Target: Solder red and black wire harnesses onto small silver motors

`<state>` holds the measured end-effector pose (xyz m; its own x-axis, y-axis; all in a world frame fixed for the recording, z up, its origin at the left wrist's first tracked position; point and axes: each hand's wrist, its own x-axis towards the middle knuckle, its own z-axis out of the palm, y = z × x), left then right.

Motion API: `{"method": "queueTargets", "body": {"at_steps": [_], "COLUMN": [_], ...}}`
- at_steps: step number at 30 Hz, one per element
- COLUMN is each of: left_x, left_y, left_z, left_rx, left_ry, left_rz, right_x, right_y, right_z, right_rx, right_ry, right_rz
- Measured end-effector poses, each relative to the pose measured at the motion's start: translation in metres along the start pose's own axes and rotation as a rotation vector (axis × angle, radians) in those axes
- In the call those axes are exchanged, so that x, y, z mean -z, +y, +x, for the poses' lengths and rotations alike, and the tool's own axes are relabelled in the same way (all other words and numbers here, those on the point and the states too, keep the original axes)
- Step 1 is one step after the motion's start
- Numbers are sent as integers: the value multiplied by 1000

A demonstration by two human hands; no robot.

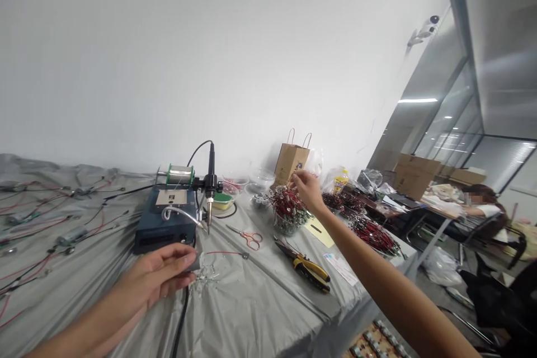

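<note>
Reaching over grey plastic sheet [247,307]: right hand [308,190] | room: white wall [210,56], glass partition [444,106]

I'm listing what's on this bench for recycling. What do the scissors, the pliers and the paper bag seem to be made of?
The scissors seem to have steel blades, given their grey sheen, with orange-copper loops, either coated or plated. The pliers look like dark steel, with glossy yellow and black grips, probably plastic or rubber. The paper bag looks like matte brown kraft paper, with thin twisted handles, probably paper too.
</note>
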<state>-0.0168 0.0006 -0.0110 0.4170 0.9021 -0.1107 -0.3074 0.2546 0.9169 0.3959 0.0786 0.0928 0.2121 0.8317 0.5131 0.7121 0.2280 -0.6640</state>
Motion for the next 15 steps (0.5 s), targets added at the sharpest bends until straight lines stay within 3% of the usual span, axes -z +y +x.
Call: {"method": "queueTargets", "body": {"at_steps": [15], "left_x": [3], "left_y": [-4], "left_z": [6], "left_rx": [21], "left_ry": [-34], "left_rz": [40], "right_x": [20], "right_y": [-9], "right_z": [-5], "right_rx": [-166], "right_ry": [71], "right_rz": [373]}}
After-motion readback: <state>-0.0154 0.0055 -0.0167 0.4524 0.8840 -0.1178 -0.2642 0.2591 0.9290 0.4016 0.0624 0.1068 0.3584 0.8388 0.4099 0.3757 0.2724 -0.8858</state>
